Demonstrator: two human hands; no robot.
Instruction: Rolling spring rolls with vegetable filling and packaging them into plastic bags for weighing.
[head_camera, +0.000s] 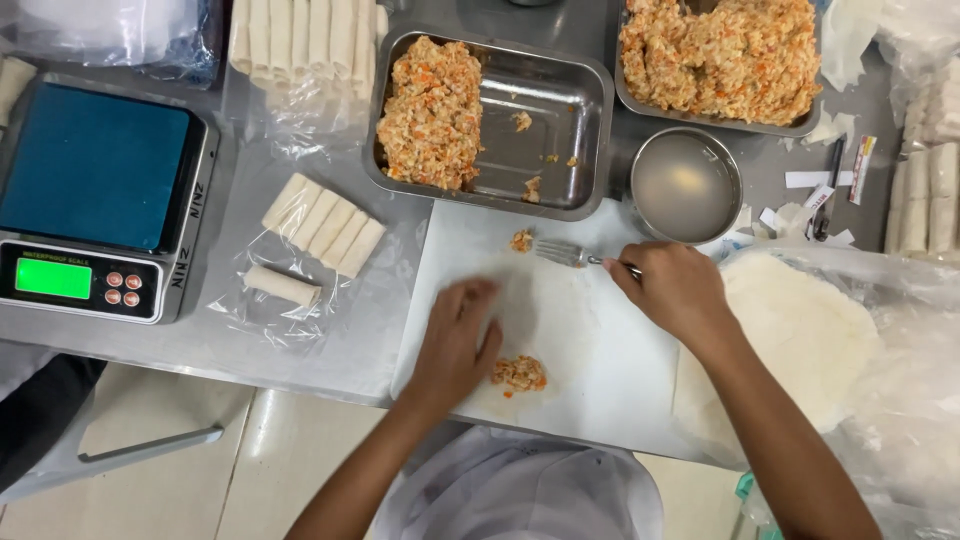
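My left hand (455, 335) lies flat, fingers apart, on a thin white wrapper (545, 320) spread over a white cutting board (610, 385). A small mound of orange-flecked filling (519, 373) sits on the wrapper right beside that hand. My right hand (675, 288) grips the handle of a metal fork (568, 254), whose tines rest on the board by a small bit of filling (521, 240). A steel tray (560, 110) half full of the same filling stands just beyond the board.
A second tray of filling (720, 60) and a round steel bowl of cloudy liquid (686, 185) sit at the back right. Finished rolls (325, 225) lie on plastic at left, near a digital scale (95, 195). A stack of wrappers (800, 335) lies in plastic at right.
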